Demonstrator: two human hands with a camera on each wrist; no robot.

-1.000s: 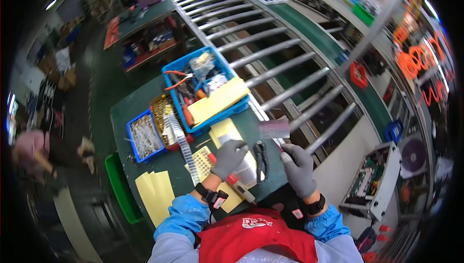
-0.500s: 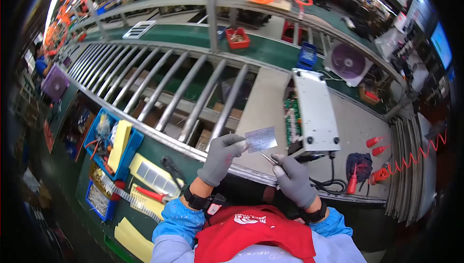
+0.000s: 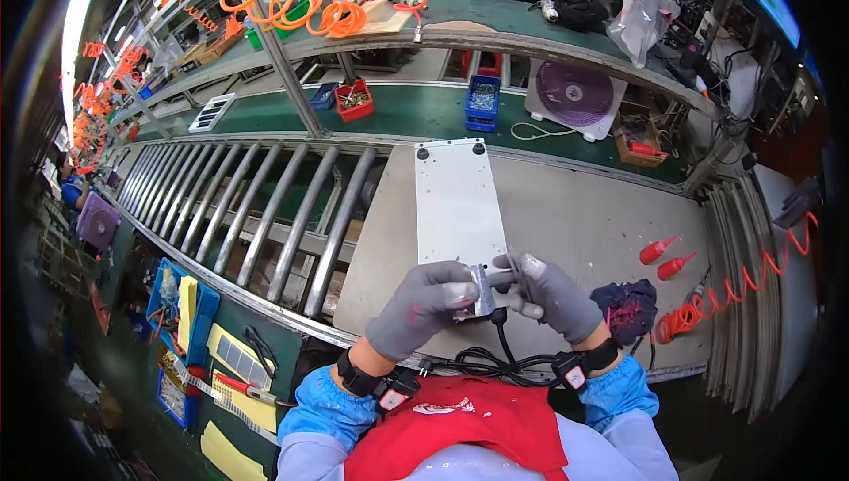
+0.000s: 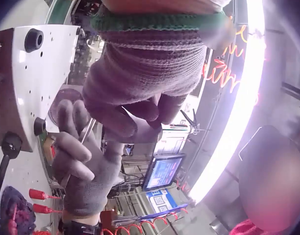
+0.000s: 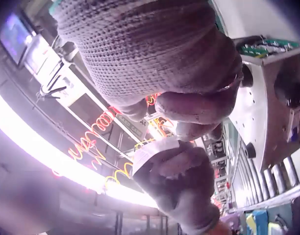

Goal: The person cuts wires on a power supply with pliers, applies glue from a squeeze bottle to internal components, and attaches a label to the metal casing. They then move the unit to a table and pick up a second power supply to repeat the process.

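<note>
In the head view my left hand (image 3: 423, 309) pinches a thin silvery label (image 3: 483, 291) between thumb and fingers, tilted nearly edge-on. My right hand (image 3: 559, 300) is just to its right, fingers bent close to the label. The left wrist view shows slim metal tweezers (image 4: 87, 130) gripped in that right hand, their far part hidden by the fingers. Beyond both hands lies a long white metal case (image 3: 458, 202) with black feet at its corners. From its near end a black power cord (image 3: 501, 332) runs down and coils below the hands.
A roller conveyor (image 3: 256, 216) stretches away to the left. On the lower left, a green table bears a blue bin (image 3: 205, 309) and yellow sheets (image 3: 232, 454). Red bottles (image 3: 675, 266) and a dark cloth (image 3: 624, 311) lie at right. A purple fan (image 3: 573, 94) stands behind.
The view has swung right from the green table to the white case. Now both hands are over the case's near end; the label, face-on half a second ago, is turned nearly edge-on.
</note>
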